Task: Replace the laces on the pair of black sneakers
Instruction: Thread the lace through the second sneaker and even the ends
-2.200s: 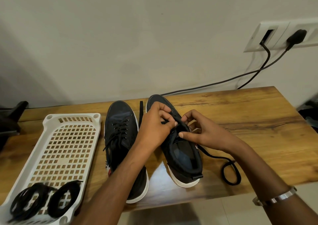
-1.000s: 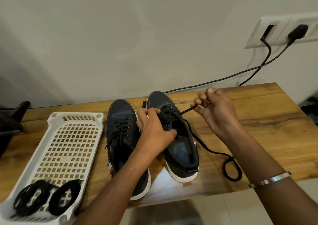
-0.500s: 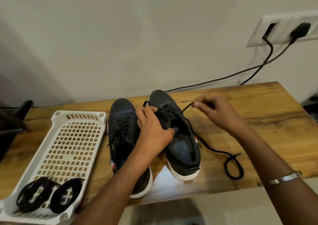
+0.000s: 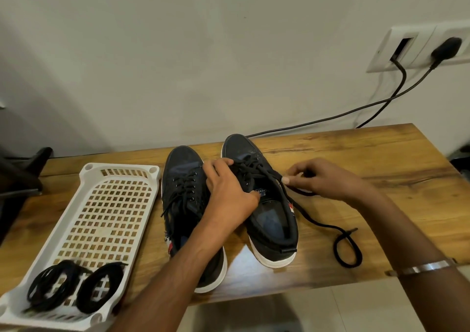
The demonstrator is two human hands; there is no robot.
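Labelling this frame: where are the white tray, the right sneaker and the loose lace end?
white tray [image 4: 87, 176]: head view, far rim.
right sneaker [image 4: 239, 146]: head view, toe.
loose lace end [image 4: 340, 245]: head view, loop on table.

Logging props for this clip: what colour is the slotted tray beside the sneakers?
White, seen clearly in the head view: the tray sits left of the sneakers.

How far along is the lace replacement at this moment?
Early. Done: nothing finished; the left sneaker is fully laced. In hand: the left hand steadies the right sneaker while the right hand pinches its lace, whose free end trails loose on the table. Left: both coiled laces lie unused in the white tray.
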